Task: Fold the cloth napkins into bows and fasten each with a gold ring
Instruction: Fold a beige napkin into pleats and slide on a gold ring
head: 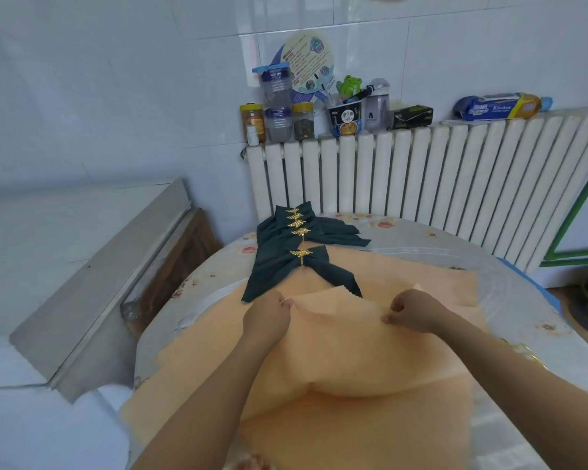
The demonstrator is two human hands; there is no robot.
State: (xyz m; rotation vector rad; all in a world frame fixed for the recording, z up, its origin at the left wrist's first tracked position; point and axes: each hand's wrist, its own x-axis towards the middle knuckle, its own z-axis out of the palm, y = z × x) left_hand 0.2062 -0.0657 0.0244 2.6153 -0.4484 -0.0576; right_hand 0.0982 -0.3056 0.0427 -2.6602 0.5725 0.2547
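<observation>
Both hands (267,315) (409,310) pinching orange napkin (336,351); fingertips seemingly tucked beneath.

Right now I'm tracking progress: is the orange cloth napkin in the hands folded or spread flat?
Partly folded: left hand and right hand pinch the orange cloth napkin, doubled over.

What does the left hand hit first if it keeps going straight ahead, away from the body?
Probably the nearest dark green bow, lying just beyond the left hand that pinches the orange napkin. Depth is hard to judge.
</observation>
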